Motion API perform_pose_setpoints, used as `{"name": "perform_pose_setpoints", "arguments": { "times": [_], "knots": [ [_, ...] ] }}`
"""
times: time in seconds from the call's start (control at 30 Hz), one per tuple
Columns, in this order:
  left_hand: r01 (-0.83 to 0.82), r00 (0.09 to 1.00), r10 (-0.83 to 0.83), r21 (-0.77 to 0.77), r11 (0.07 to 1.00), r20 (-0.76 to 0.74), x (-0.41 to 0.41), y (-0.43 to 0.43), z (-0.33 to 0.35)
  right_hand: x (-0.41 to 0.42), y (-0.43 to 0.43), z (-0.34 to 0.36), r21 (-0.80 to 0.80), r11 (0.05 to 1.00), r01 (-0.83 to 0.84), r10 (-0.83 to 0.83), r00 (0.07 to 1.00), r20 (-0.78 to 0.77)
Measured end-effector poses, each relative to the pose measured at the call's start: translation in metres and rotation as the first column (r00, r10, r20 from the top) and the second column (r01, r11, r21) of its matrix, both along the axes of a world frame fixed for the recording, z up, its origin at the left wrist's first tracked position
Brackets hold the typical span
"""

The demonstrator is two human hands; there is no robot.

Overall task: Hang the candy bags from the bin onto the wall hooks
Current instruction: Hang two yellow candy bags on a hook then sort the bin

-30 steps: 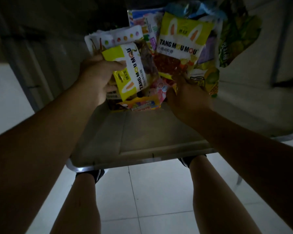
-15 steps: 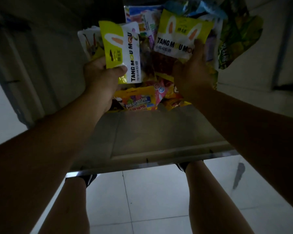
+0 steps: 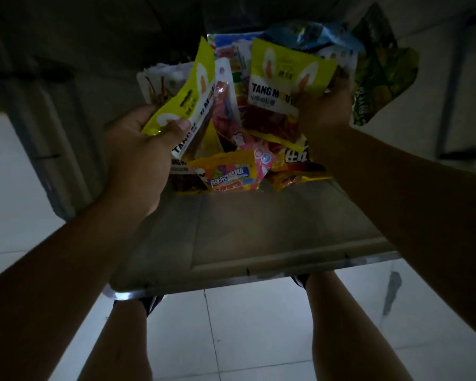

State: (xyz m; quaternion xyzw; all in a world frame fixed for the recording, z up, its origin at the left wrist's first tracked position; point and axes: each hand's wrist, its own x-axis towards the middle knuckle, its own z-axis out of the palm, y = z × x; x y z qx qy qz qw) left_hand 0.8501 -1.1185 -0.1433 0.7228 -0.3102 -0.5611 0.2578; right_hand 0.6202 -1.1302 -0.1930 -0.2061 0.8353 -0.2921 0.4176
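Observation:
A pile of candy bags lies at the far end of a clear plastic bin [image 3: 259, 259]. My left hand [image 3: 140, 152] grips a yellow and white Tang Mou Mou bag [image 3: 193, 97], tilted, lifted above the pile. Over on the other side, my right hand [image 3: 324, 111] holds a second yellow Tang Mou Mou bag [image 3: 283, 81] by its right edge, upright above the pile. Below them rest an orange and pink bag [image 3: 231, 174] and other bags. No wall hooks are in view.
A green bag [image 3: 379, 81] and a blue bag [image 3: 311, 34] lean at the bin's far right. The near half of the bin floor is bare. White floor tiles and my legs show below the bin's near rim. The scene is dim.
Both hands have risen from the pile with their bags. The left bag has tilted rightward; the right hand now clasps the second bag at its right edge.

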Motion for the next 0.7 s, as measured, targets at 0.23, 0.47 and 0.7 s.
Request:
{"name": "perform_pose_setpoints", "arguments": {
  "times": [0.23,0.47,0.7],
  "knots": [
    [-0.014,1.0,0.014,-0.015,1.0,-0.008,0.012,0.001,0.015,0.008,0.014,0.015,-0.037,0.996,-0.084,0.087,0.992,0.09],
    [-0.015,0.999,0.012,-0.073,0.997,-0.041,0.02,0.002,0.055,0.008,0.031,0.071,-0.178,0.96,-0.215,0.233,0.969,0.087],
    [0.102,0.995,-0.101,-0.244,0.964,0.017,0.028,-0.001,0.117,0.011,0.034,0.144,-0.299,0.921,-0.248,0.281,0.957,0.072]
  ]
}}
